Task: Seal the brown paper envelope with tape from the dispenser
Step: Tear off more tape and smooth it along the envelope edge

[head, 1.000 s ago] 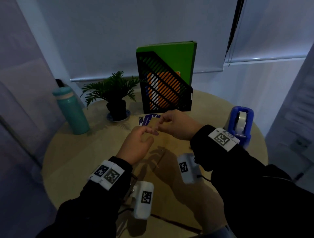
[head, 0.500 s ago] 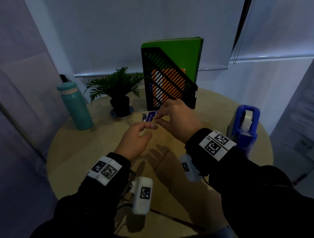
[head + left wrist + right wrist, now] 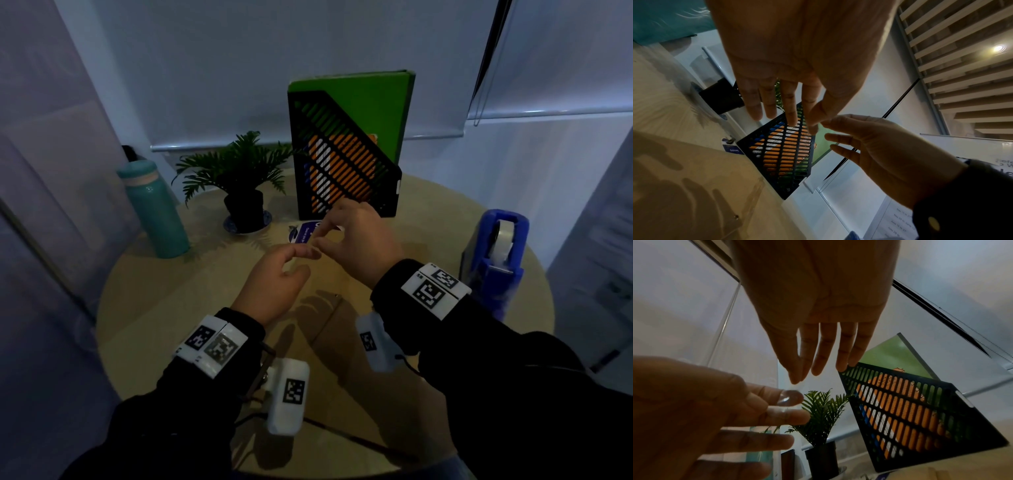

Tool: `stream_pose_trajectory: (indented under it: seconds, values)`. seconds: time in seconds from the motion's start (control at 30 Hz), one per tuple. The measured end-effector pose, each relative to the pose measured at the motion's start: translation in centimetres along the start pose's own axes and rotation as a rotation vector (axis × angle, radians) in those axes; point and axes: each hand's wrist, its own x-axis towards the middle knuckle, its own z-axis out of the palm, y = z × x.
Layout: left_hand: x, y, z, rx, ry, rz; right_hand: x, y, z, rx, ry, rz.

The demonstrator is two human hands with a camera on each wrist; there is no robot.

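Brown paper envelope (image 3: 329, 359) is lying flat on the round wooden table (image 3: 428, 212), nearest the person and directly beneath both raised hands. Its tan surface is carrying the hands' shadows, and a flap edge is running diagonally across it.

Above it, the left hand (image 3: 274, 287) is hovering palm inward with fingers reaching forward and spread apart, thumb held loose below. A short strip of clear tape (image 3: 788, 398) is clinging across its index and middle fingertips rather than being gripped. The right hand (image 3: 359, 246) is arching over from the right, thumb and index finger pressed together in a pinch just above that tape, seemingly on its end, while the other fingers are fanning out.

Just beyond the fingertips a small purple and white card (image 3: 303, 233) is lying on the table. To the right, a blue tape dispenser (image 3: 493, 260) is holding a clear tape roll (image 3: 503, 240). Farther back, a black mesh file holder (image 3: 342, 171) is holding a green folder (image 3: 376, 102) plus orange and white papers. Left of it, a potted fern (image 3: 239, 171) is sitting on a saucer, with a teal bottle (image 3: 154, 209) standing farther left.
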Motion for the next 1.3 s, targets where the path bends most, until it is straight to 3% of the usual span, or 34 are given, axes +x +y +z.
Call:
stream_pose_trajectory:
  seconds: [0.27, 0.43, 0.53, 0.63, 0.77, 0.93, 1.13, 1.3]
  values:
    - [0.1, -0.3, -0.2, 0.006, -0.006, -0.022, -0.3, 0.0, -0.5, -0.002, -0.135, -0.065]
    - [0.2, 0.0, -0.5, -0.106, 0.005, -0.137, -0.9, -0.2, 0.1, -0.028, -0.149, -0.142]
    - [0.5, -0.3, -1.0, -0.058, -0.004, -0.21, -1.1, -0.3, 0.1, 0.044, -0.135, -0.135]
    - [0.3, -0.9, -1.9, 0.032, -0.07, -0.224, -1.0, 0.0, 0.1, 0.104, -0.138, -0.044]
    - [0.0, -1.4, -2.4, 0.245, -0.246, -0.154, -1.2, 1.1, 0.6, 0.05, -0.253, 0.125]
    - [-0.3, -1.7, -1.7, 0.501, -0.454, -0.226, -2.0, 2.4, 1.4, 0.052, -0.346, 0.246]
    - [-0.1, -1.9, -1.3, 0.586, -0.577, -0.21, -2.2, 3.0, 1.5, 0.347, -0.396, 0.527]
    - [0.1, -2.1, -1.0, 0.622, -0.66, -0.172, -2.5, 3.1, 1.6, 0.38, -0.473, 0.611]
